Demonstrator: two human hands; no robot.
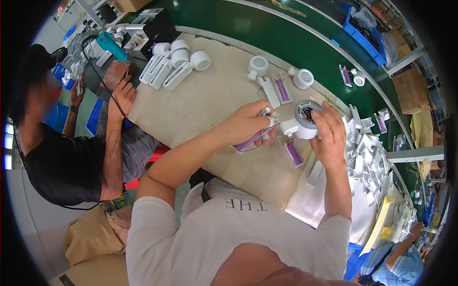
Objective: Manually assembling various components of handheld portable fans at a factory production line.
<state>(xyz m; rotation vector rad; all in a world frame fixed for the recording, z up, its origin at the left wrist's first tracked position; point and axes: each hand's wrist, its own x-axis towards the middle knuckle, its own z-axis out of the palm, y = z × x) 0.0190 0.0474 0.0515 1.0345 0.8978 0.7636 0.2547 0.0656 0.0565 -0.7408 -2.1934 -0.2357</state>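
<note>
My right hand grips a white round fan head with a grey ring; its open face shows a dark circuit inside. Closed around a purple battery unit is my left hand, with a small white and metal end piece by the thumb. Thin dark wires run between the battery unit and the fan head's white neck. Just below the fan head lies another purple battery unit. Beyond my hands are a white handle shell, a purple battery unit and two fan heads with grilles.
Several assembled white handheld fans stand at the table's far left. White plastic shells are heaped on the right. A green conveyor belt borders the far edge. At left, a co-worker's hand works near a teal power tool.
</note>
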